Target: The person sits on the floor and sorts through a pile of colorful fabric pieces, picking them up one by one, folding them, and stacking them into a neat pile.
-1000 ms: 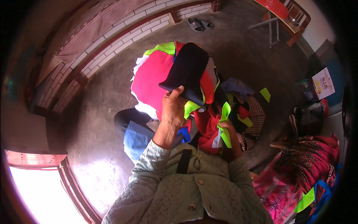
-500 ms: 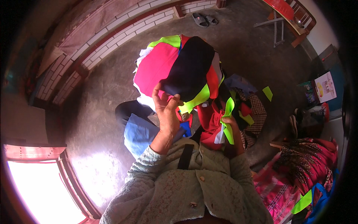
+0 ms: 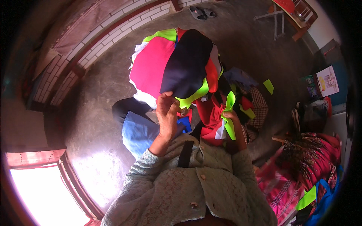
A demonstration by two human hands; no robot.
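A large patchwork of joined fabric pieces (image 3: 152,67), pink, black, red and neon green, spreads in front of me, draped over my knees. My left hand (image 3: 166,113) pinches its near edge, where the black panel meets the pink one. Over at the right, my right hand (image 3: 232,116) grips a neon green fabric strip (image 3: 229,103), with a white scrap (image 3: 220,132) hanging beside it. Red cloth (image 3: 211,126) lies against that hand. Below the patchwork, between my hands, a blue scrap (image 3: 184,123) shows. A light blue cloth (image 3: 137,132) covers my left leg.
Loose scraps and a checked cloth (image 3: 260,109) lie on the floor to my right, with one green scrap (image 3: 268,86) apart. A pink-red cloth heap (image 3: 313,158) sits at the lower right. Slippers (image 3: 198,13) and a folding table (image 3: 281,22) stand farther off.
The patchwork and both hands sit slightly higher and farther left in view, as does the background. My left fingers have drawn closer together at the edge. The right hand keeps the green strip.
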